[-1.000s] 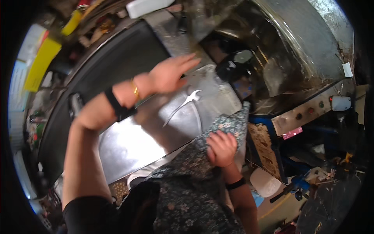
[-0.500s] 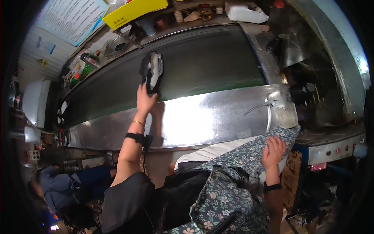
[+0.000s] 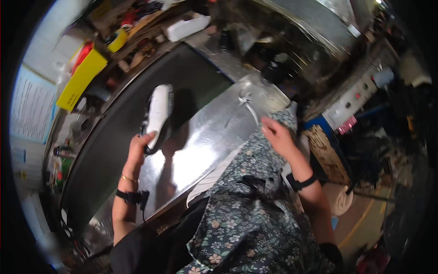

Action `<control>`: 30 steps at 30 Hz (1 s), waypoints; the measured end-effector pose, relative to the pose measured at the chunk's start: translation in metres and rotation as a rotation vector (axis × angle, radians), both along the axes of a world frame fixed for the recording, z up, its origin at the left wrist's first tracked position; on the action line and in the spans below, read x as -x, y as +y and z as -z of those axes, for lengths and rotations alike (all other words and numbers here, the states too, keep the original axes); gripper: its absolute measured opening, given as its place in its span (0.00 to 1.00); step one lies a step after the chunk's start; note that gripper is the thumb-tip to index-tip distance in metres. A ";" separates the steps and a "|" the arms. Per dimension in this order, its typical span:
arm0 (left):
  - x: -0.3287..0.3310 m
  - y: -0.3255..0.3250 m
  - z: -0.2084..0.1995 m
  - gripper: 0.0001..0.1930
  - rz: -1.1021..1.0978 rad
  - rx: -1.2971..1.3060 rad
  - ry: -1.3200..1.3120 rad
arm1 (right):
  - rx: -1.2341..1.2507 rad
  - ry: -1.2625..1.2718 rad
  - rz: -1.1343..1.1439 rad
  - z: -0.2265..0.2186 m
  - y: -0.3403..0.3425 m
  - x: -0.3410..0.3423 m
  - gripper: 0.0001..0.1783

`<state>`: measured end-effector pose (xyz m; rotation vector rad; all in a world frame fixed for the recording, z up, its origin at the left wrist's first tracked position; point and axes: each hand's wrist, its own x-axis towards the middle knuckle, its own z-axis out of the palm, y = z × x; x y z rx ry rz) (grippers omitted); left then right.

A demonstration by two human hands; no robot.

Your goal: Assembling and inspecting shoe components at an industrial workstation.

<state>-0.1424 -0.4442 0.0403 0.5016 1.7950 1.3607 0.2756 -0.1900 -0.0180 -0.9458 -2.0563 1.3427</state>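
Observation:
In my left hand (image 3: 142,144) is a shoe (image 3: 158,109) with a white sole and dark upper, raised above the belt and metal ledge. My thumb lies over one end of the sole, and the fingers go behind it. My right hand (image 3: 277,137) holds nothing, its fingers loosely apart, over the floral fabric (image 3: 248,160) near a pale curved tube (image 3: 252,112) on a metal fitting. The dark conveyor belt (image 3: 123,123) runs beyond a shiny metal ledge (image 3: 200,130). Another black-and-white shoe (image 3: 66,221) lies at the belt's near left end.
A yellow box (image 3: 82,80), a white plastic jug (image 3: 188,27) and small clutter line the belt's far side. Machinery with a knobbed control panel (image 3: 349,107) stands at right, beside a brown worn board (image 3: 326,153). A roll of pale material (image 3: 340,201) sits lower right.
My left hand has taken hold of the shoe and lifted it off the belt, white sole now showing. My view has swung right, and my right hand has come forward off the fabric.

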 end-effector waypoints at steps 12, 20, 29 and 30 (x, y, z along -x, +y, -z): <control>-0.270 0.130 -0.032 0.38 0.914 -0.493 0.004 | -1.023 0.044 0.411 -0.120 -0.077 -0.113 0.25; -0.371 0.162 -0.039 0.14 0.809 -0.439 -0.177 | -1.043 -0.082 0.217 -0.135 -0.119 -0.135 0.27; -0.323 0.185 -0.006 0.27 0.789 -0.471 0.602 | 0.187 0.240 0.378 0.007 -0.103 -0.104 0.31; -0.317 0.193 0.001 0.26 0.813 -0.529 0.604 | 0.343 0.438 0.529 0.020 -0.115 -0.095 0.21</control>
